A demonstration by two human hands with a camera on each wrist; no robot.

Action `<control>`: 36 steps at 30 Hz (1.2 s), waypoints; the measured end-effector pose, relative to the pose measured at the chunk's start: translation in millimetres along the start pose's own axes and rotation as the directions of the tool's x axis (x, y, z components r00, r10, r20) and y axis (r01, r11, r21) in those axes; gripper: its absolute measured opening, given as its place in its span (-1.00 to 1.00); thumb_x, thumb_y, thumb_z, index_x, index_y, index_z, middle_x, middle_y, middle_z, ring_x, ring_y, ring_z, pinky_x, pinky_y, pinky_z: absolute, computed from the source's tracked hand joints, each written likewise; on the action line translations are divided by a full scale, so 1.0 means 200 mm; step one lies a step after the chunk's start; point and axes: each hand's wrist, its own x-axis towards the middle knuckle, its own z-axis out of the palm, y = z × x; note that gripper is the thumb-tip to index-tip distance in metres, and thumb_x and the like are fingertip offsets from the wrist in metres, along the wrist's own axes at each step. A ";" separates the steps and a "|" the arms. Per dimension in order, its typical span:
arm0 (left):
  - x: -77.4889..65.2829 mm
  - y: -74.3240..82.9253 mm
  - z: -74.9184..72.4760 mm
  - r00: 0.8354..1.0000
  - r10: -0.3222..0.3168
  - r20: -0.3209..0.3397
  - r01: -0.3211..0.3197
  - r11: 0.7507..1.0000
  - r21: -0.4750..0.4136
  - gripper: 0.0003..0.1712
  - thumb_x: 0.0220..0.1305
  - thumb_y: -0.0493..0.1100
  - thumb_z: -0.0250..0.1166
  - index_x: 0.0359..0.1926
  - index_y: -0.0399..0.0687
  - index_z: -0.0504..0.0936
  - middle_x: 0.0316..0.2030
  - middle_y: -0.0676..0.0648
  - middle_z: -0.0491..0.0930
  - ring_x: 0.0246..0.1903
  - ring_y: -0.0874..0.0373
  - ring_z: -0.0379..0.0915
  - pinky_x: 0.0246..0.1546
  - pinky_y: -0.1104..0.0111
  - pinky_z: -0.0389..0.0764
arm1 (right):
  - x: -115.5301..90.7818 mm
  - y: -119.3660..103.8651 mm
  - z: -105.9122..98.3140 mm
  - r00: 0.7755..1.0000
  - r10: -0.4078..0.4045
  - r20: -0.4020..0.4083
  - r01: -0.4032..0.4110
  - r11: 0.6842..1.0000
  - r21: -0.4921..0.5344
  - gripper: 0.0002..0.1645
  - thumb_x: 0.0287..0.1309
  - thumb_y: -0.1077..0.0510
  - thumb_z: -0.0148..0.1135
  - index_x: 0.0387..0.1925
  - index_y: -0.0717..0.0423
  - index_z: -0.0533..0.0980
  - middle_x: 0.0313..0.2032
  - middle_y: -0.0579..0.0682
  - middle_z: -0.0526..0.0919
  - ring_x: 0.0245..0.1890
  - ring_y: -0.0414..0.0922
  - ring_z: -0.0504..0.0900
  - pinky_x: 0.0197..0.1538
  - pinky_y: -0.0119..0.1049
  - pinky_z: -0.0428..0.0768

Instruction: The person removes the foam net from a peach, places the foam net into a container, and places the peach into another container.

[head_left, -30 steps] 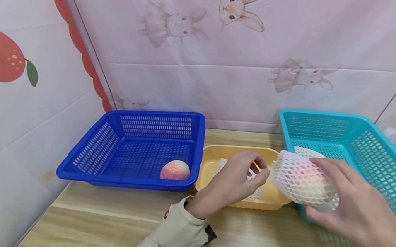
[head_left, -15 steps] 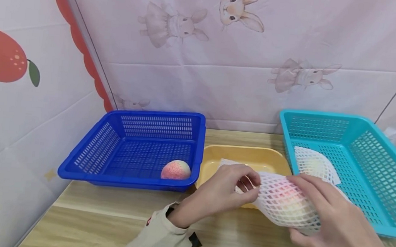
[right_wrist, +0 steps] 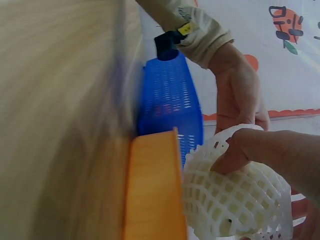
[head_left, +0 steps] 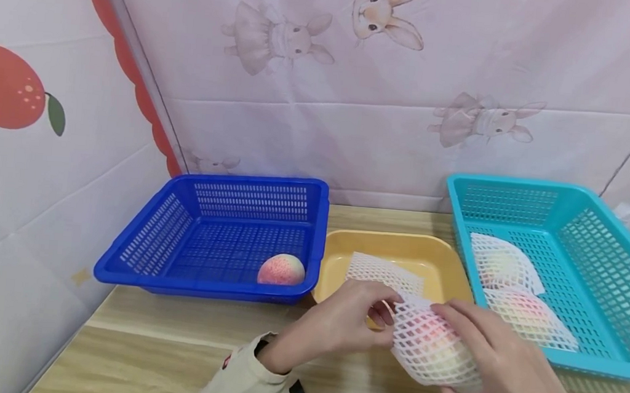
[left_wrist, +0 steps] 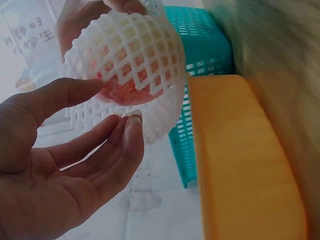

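A pink-and-cream peach (left_wrist: 129, 92) sits inside a white foam net (head_left: 432, 344), held above the front of the table. My right hand (head_left: 507, 369) grips the netted peach from the right, thumb below and fingers over the top. At the net's open left end, my left hand (head_left: 346, 322) pinches the edge between thumb and fingertips. Red peach skin shows through that opening in the left wrist view. The right wrist view has the right thumb pressed against the net, with the left hand behind it.
A yellow tray (head_left: 383, 242) behind the hands holds flat foam nets (head_left: 383, 273). To the left, a blue basket (head_left: 175, 281) contains one bare peach (head_left: 281, 270). The teal basket (head_left: 576, 195) at right holds two netted peaches (head_left: 504, 265). A patterned wall covering rises behind.
My right hand has brought the netted peach left and down toward me, away from the teal basket. My left hand has lowered slightly and now pinches the net's open end.
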 end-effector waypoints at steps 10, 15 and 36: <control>-0.04 -0.04 0.03 0.994 0.001 0.111 -0.018 0.988 0.152 -0.73 -0.08 -0.33 0.43 -0.32 -0.09 0.56 -0.48 0.13 0.52 -0.44 0.43 0.41 -0.36 0.69 0.40 | -0.07 -0.04 0.11 0.994 0.015 0.104 -0.016 1.000 0.010 0.26 -0.74 -0.24 0.65 0.22 0.01 0.40 0.04 -0.05 0.53 -0.11 -0.12 0.54 -0.43 -0.30 0.59; -0.06 -0.07 0.06 0.988 -0.034 0.152 0.009 0.986 0.164 -0.69 -0.10 -0.31 0.48 -0.35 -0.08 0.52 -0.48 0.15 0.50 -0.45 0.45 0.41 -0.39 0.70 0.41 | -0.09 -0.05 0.16 0.993 -0.002 0.121 -0.004 0.999 0.046 0.26 -0.69 -0.22 0.63 0.24 0.04 0.38 0.08 -0.05 0.50 -0.07 -0.11 0.52 -0.47 -0.34 0.55; -0.08 -0.12 0.13 0.977 -0.027 0.210 -0.009 0.985 0.170 -0.61 -0.13 -0.34 0.52 -0.30 -0.07 0.51 -0.49 0.19 0.47 -0.46 0.48 0.40 -0.43 0.71 0.41 | -0.11 -0.07 0.21 0.917 0.092 0.388 -0.114 0.993 0.034 0.09 -0.31 -0.33 0.50 0.27 0.02 0.35 0.15 -0.04 0.46 0.02 -0.04 0.50 -0.43 -0.20 0.56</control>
